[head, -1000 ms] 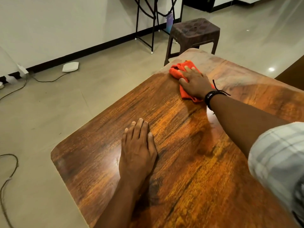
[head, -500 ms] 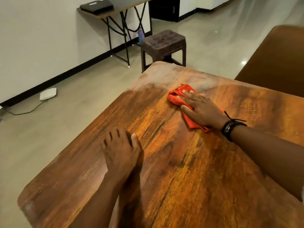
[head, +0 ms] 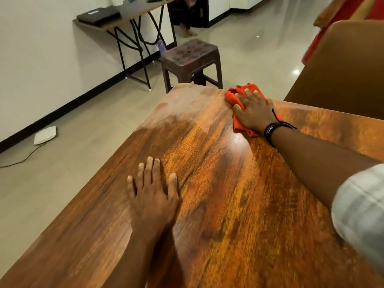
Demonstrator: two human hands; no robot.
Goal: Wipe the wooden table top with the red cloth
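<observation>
The wooden counter (head: 239,204) fills most of the view, its glossy grain showing a bright sheen near the middle and a duller, pale patch toward the far left corner. Beyond the far edge stands a dark stool (head: 191,59), with a brown chair back (head: 340,75) at the far right. A folding desk (head: 116,21) stands against the white wall, and a white device (head: 45,135) lies on the tiled floor.

The right hand (head: 254,113) is spread flat, palm down, pressing the cloth (head: 239,94) onto the counter near its far edge; the cloth bunches beyond the fingertips and shows beneath the wrist. A black band (head: 270,130) circles that wrist. The left hand (head: 152,196) lies released, palm down on bare wood near the left edge, fingers extended, well apart from the cloth.
</observation>
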